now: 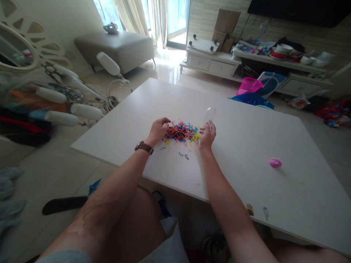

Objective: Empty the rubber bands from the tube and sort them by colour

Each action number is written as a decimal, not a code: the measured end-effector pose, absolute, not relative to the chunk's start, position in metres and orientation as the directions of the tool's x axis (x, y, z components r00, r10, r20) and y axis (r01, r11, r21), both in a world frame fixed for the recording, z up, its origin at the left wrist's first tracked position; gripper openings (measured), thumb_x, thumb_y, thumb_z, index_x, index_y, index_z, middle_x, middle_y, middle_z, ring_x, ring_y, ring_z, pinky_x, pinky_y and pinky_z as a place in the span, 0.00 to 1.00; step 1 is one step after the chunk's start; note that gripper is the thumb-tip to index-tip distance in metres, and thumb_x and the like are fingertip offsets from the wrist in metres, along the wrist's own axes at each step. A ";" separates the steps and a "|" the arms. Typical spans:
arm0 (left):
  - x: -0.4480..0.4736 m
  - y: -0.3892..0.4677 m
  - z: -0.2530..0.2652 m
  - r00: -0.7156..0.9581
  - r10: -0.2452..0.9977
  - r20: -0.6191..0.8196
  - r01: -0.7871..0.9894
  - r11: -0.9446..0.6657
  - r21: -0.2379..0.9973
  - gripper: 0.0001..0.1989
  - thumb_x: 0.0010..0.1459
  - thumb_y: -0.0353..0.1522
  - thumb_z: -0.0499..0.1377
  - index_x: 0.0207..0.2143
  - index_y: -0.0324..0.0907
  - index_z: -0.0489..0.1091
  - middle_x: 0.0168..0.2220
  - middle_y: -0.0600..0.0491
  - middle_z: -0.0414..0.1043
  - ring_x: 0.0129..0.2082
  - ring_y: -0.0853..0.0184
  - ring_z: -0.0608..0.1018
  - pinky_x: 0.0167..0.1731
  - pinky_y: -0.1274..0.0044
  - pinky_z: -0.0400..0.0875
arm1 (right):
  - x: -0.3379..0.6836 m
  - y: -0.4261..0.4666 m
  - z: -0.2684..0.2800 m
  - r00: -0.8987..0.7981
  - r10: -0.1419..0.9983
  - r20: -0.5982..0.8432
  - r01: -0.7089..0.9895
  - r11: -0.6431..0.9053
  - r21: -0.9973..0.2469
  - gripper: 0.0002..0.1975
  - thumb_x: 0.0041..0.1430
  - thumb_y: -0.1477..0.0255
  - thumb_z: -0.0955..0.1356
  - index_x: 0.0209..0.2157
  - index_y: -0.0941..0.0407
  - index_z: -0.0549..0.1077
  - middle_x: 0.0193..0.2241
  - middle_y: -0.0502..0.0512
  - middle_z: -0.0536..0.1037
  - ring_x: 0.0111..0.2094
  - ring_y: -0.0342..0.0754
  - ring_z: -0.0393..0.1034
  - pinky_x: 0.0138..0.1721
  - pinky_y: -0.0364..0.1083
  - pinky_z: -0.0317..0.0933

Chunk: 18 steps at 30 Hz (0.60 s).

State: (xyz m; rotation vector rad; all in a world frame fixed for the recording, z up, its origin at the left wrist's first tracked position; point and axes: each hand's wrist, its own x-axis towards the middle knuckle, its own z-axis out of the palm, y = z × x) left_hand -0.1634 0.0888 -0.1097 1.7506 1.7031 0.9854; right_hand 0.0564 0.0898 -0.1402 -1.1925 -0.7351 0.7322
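A heap of small colourful rubber bands (179,132) lies on the white table (241,138), with a few loose ones on its near side. My left hand (159,130), with a brown-strapped watch on the wrist, is at the heap's left edge. Its fingers are partly bent, the index finger and thumb apart, and I see nothing held. At the right edge of the heap my right hand (207,137) is closed around the lower end of a clear rounded plastic container (211,112), tilted upward. Part of the container is hidden by my fingers.
A shiny pink rounded object (275,162) sits on the table's right side. Near the front edge lie a small yellow figure (249,209) and a small clear item (265,213). White lamp-like arms (82,110) stand beyond the left edge; a pink basket (249,86) is behind the table.
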 end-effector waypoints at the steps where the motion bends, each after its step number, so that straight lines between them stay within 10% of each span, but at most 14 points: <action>1: -0.165 0.089 -0.110 -0.059 0.987 0.152 0.633 -0.081 0.770 0.19 0.57 0.33 0.53 0.46 0.41 0.78 0.44 0.47 0.81 0.46 0.58 0.79 0.52 0.67 0.71 | 0.056 0.090 -0.141 0.570 0.812 0.126 -0.102 0.222 -0.970 0.24 0.58 0.59 0.66 0.54 0.53 0.72 0.43 0.51 0.69 0.32 0.41 0.71 0.31 0.43 0.68; 18: -0.148 0.079 -0.113 0.213 0.976 0.052 0.646 -0.180 0.742 0.20 0.60 0.40 0.58 0.52 0.42 0.74 0.49 0.48 0.78 0.46 0.59 0.78 0.49 0.70 0.71 | 0.091 0.091 -0.111 0.761 0.441 0.475 0.285 0.430 -0.857 0.21 0.48 0.66 0.73 0.41 0.52 0.62 0.39 0.50 0.67 0.37 0.46 0.68 0.45 0.50 0.69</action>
